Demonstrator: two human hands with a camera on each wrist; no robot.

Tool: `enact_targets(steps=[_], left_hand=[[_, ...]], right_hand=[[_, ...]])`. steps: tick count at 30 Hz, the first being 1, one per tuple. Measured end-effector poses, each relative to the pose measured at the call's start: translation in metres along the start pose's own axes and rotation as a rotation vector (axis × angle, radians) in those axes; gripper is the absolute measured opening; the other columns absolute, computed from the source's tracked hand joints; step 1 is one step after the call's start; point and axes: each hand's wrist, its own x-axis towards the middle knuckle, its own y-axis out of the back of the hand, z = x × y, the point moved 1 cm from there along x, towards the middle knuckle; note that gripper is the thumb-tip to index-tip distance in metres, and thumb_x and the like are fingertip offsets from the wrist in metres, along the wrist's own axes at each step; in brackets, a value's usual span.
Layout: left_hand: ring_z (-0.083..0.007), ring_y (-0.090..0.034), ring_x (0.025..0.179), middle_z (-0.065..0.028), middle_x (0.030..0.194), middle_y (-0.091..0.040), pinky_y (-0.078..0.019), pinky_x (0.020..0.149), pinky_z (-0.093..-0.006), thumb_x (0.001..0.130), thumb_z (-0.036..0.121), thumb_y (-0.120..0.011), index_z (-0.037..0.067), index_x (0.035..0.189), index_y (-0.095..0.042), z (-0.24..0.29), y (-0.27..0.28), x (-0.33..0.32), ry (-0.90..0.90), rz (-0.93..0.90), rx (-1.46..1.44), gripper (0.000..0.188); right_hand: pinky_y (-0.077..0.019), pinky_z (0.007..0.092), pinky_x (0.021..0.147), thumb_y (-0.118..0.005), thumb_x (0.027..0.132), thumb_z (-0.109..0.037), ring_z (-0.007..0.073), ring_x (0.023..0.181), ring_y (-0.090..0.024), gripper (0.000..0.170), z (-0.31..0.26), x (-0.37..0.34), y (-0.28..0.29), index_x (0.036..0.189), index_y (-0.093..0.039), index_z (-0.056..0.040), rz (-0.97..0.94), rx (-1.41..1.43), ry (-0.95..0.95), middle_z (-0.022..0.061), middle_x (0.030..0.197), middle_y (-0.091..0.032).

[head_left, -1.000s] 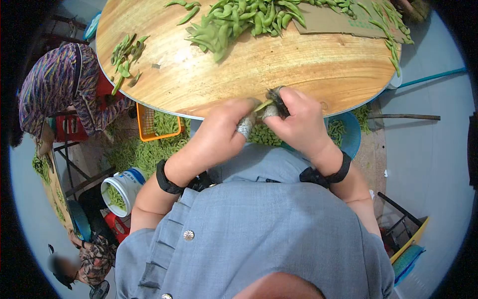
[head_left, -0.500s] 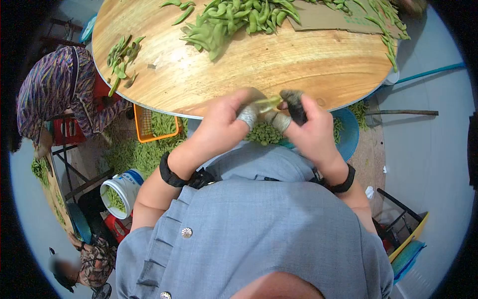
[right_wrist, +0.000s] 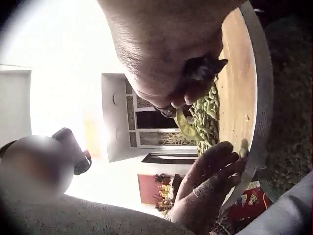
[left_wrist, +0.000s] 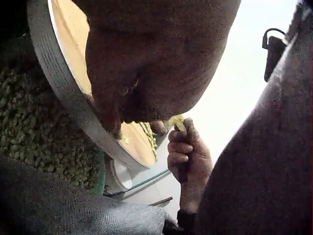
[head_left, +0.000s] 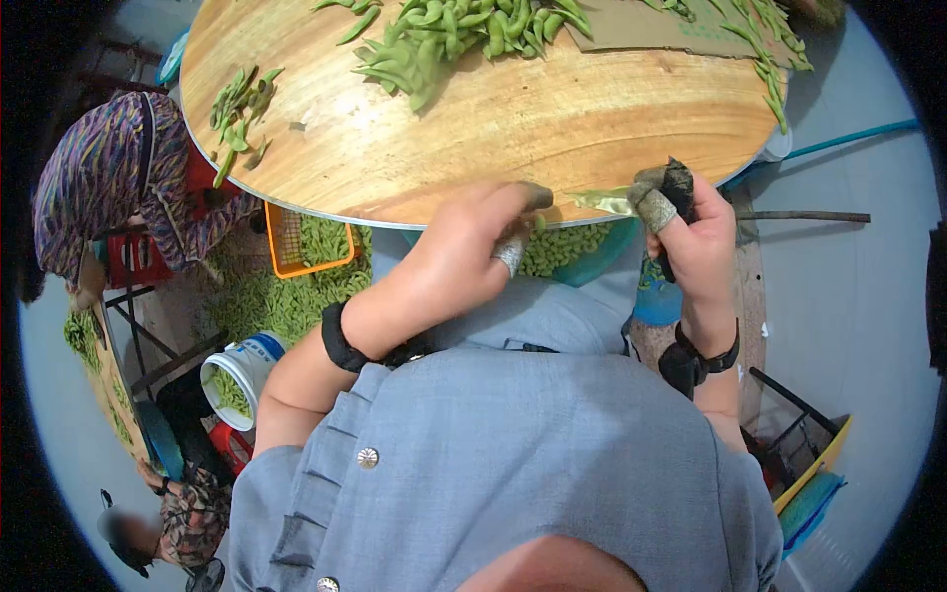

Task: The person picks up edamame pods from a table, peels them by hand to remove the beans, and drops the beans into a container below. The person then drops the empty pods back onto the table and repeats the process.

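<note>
At the near edge of the round wooden table (head_left: 473,148), my right hand (head_left: 702,232) pinches a split, pale green soybean pod (head_left: 604,200) between its wrapped thumb and fingers. Dark wrapping covers part of that hand. My left hand (head_left: 473,237), apart from it on the left, has silvery tape round the thumb. A small green bean (right_wrist: 243,152) shows at the left fingertips in the right wrist view. Below the hands, a teal basin (head_left: 610,259) holds many shelled beans (head_left: 557,252). A heap of whole pods (head_left: 473,35) lies across the table.
A piece of cardboard (head_left: 631,32) lies at the table's far side, with loose pods beside it. On the left are an orange basket (head_left: 276,242), a white bucket (head_left: 252,370) and pods spread on the floor (head_left: 261,301). Two other people (head_left: 99,187) work at the left.
The hands were together over the pod, then drew apart. My right hand has moved right with the split pod, while my left hand has shifted slightly right.
</note>
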Motion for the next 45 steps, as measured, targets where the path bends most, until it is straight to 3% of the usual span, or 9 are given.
enact_targets(steps=[9,15,21,25,28,33,36,40,45], left_hand=[[-0.0341,-0.056,0.095,-0.0177,0.102,-0.057,-0.048,0.079,-0.0385,0.068,-0.001,-0.062,0.001,0.103,-0.057,-0.003,0.001,0.004,-0.201,-0.296,0.242,0.035],[-0.0344,-0.059,0.09,-0.0161,0.092,-0.061,-0.048,0.079,-0.0394,0.081,0.015,-0.064,0.003,0.112,-0.06,0.025,0.01,0.001,-0.036,0.157,0.084,0.034],[-0.0342,-0.063,0.085,-0.0181,0.092,-0.064,-0.0499,0.075,-0.0382,0.082,0.012,-0.06,0.002,0.108,-0.061,0.027,0.045,-0.031,0.11,0.086,0.152,0.027],[-0.0366,-0.06,0.081,-0.0185,0.085,-0.061,-0.0491,0.072,-0.0429,0.077,0.013,-0.065,0.004,0.097,-0.063,0.003,0.083,-0.105,0.475,-0.108,0.622,0.022],[-0.0373,-0.059,0.084,-0.0187,0.086,-0.06,-0.0481,0.074,-0.0455,0.071,0.017,-0.071,0.003,0.093,-0.063,0.039,0.089,-0.09,0.504,-0.333,0.898,0.027],[-0.022,-0.06,0.071,-0.0126,0.087,-0.064,-0.0468,0.064,-0.0289,0.084,0.014,-0.064,0.005,0.1,-0.067,0.036,0.083,-0.018,0.21,0.272,0.813,0.019],[-0.0269,-0.062,0.079,-0.0107,0.091,-0.064,-0.0491,0.067,-0.0355,0.08,0.015,-0.065,0.009,0.101,-0.068,0.006,0.075,0.026,-0.018,0.486,0.94,0.022],[-0.0321,-0.062,0.084,-0.0124,0.09,-0.065,-0.05,0.068,-0.0406,0.072,0.021,-0.067,0.013,0.1,-0.068,-0.011,0.056,0.075,0.056,0.573,1.348,0.029],[-0.0338,-0.056,0.072,-0.0159,0.072,-0.054,-0.0467,0.065,-0.0411,0.067,0.011,-0.065,0.002,0.067,-0.059,-0.049,0.059,0.101,-0.08,0.664,1.259,0.012]], right_hand=[[-0.0424,0.0182,0.054,-0.064,0.085,-0.004,0.0035,0.061,-0.053,0.018,0.001,0.0,-0.002,0.102,-0.062,0.0018,-0.003,-0.032,0.017,-0.0011,0.075,-0.061],[-0.0472,0.0255,0.065,-0.065,0.083,-0.013,0.0055,0.072,-0.055,0.02,-0.007,0.003,-0.026,0.099,-0.064,-0.0015,-0.214,-0.164,0.112,-0.0006,0.078,-0.063],[-0.0473,0.0354,0.059,-0.061,0.08,-0.012,0.0307,0.065,-0.061,0.011,-0.061,0.009,-0.057,0.085,-0.06,-0.0029,-0.363,-0.34,0.29,0.016,0.076,-0.062],[-0.0509,0.036,0.063,-0.063,0.076,-0.01,0.0246,0.072,-0.064,0.015,-0.121,0.002,-0.069,0.09,-0.062,-0.0067,-1.14,-0.268,0.288,0.0058,0.078,-0.064],[-0.0507,0.0363,0.063,-0.063,0.076,-0.01,0.0248,0.071,-0.064,0.016,-0.111,-0.021,-0.064,0.091,-0.061,-0.0066,-1.107,-0.229,0.254,0.0063,0.078,-0.064],[-0.0503,0.0369,0.061,-0.063,0.075,-0.01,0.0255,0.069,-0.063,0.016,-0.083,-0.02,-0.023,0.091,-0.061,-0.0065,-1.076,-0.124,0.268,0.0074,0.076,-0.062],[-0.05,0.0373,0.061,-0.062,0.075,-0.01,0.026,0.068,-0.063,0.016,-0.091,-0.028,-0.049,0.091,-0.06,-0.0065,-1.04,-0.08,0.286,0.0081,0.075,-0.061],[-0.0497,0.0379,0.06,-0.062,0.075,-0.01,0.0265,0.067,-0.063,0.017,-0.119,-0.037,-0.157,0.091,-0.06,-0.0064,-1.012,-0.048,0.338,0.009,0.073,-0.06],[-0.0492,0.0385,0.059,-0.062,0.075,-0.011,0.0272,0.065,-0.062,0.017,-0.108,-0.005,-0.143,0.091,-0.059,-0.0063,-0.926,-0.037,0.364,0.0102,0.071,-0.059]])
